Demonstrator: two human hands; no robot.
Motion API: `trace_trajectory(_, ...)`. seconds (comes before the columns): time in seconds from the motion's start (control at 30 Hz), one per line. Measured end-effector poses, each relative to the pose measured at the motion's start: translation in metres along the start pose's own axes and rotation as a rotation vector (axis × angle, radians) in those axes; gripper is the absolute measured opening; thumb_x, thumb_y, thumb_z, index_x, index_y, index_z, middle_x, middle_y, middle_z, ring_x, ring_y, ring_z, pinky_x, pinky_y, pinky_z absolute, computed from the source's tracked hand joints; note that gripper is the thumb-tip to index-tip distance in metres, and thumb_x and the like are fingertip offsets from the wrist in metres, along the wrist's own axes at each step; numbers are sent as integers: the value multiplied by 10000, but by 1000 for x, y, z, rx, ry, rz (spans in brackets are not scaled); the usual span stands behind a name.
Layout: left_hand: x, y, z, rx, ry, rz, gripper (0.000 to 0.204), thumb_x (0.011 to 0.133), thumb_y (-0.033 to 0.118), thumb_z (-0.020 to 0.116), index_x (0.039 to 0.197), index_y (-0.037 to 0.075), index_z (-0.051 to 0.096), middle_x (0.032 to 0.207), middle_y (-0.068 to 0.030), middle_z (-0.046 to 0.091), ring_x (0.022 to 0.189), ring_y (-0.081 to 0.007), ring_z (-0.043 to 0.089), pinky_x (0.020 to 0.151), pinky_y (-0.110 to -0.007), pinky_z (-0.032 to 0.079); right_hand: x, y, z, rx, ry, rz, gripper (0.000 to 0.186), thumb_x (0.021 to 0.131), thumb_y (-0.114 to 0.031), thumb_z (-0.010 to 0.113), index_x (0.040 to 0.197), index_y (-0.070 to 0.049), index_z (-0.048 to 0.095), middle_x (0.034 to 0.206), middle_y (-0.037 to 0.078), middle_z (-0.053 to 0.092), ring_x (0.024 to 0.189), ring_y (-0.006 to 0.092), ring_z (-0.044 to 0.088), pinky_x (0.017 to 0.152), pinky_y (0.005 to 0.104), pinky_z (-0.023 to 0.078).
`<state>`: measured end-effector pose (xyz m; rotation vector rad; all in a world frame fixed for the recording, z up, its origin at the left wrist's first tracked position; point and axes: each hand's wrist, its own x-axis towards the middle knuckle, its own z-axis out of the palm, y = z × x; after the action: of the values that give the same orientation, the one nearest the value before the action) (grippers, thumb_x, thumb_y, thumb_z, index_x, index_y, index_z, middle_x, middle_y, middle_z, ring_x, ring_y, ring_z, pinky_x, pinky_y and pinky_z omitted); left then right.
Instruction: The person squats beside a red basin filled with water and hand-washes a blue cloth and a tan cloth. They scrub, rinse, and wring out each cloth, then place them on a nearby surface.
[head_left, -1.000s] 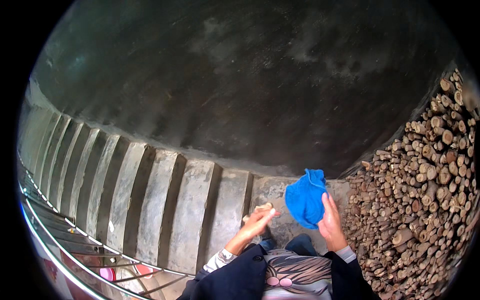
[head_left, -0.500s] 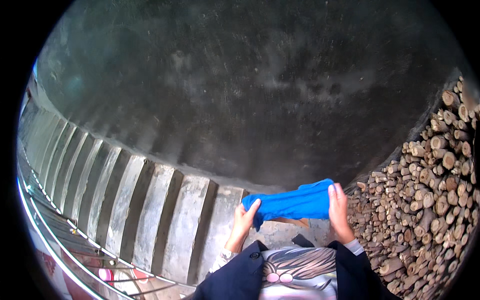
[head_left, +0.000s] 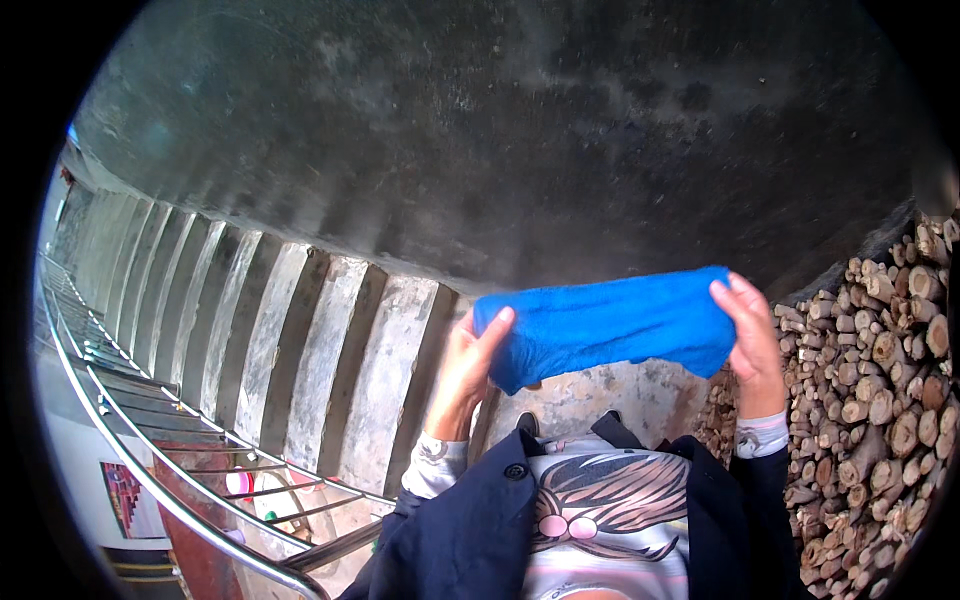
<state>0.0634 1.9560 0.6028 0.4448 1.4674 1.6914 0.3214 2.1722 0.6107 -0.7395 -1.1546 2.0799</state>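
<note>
A bright blue cloth (head_left: 610,325) is stretched out sideways between my two hands, above the landing. My left hand (head_left: 470,360) grips its left end, the thumb lying on top of the fabric. The right end is pinched in my right hand (head_left: 748,325), thumb at the upper corner and the other fingers partly behind it. The cloth's lower edge hangs a little loose and wavy, with small creases across its face.
Concrete steps (head_left: 335,320) descend on the left beside a metal railing (head_left: 170,480). A dark wall (head_left: 520,140) rises in front. Cut logs (head_left: 880,400) are stacked at the right. My shoes (head_left: 528,424) stand on the concrete landing (head_left: 630,400).
Both hands have risen and moved farther apart, spreading the cloth wider and flatter. The view has shifted, showing more of the railing and my shoes.
</note>
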Motion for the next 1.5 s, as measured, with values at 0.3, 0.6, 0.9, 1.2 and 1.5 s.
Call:
trace_trajectory(0.3,12,46,35,-69,-253,-146,419,899,251,661,1200,-9,529,1019,-141,658,825,-213,679,699,-383,592,-15,64,-5,-1681,403,-514,475,850,-267,643,1179,54,520,1308,247,471,1157,384,481,969,472,399)
trace_trajectory(0.6,22,-45,39,261,-441,-450,449,884,256,693,1189,-24,521,877,-57,639,713,-102,612,622,-236,518,-25,184,2,-464,-95,296,303,978,-248,475,1087,18,573,1096,142,625,953,254,644,793,363,535)
trace_trajectory(0.9,-9,-45,93,959,-1134,374,479,857,389,673,1126,1,586,917,-181,613,845,-331,619,741,-405,479,-3,217,21,176,102,206,343,970,-246,509,1262,-66,510,1248,93,539,1065,187,584,900,337,493)
trace_trajectory(1.2,-8,28,56,553,-647,172,477,847,157,717,1297,86,576,1214,-86,619,1125,-170,562,962,-319,443,22,135,-4,-17,240,-111,345,959,-237,526,1257,-63,518,1240,97,547,1068,199,582,905,340,487)
trace_trajectory(1.5,-12,99,41,481,-485,320,522,827,48,698,1322,35,534,1294,-97,562,1188,-184,527,1017,-309,398,-19,104,-17,-379,281,-344,347,948,-228,543,1252,-60,526,1231,101,554,1070,210,581,910,342,480)
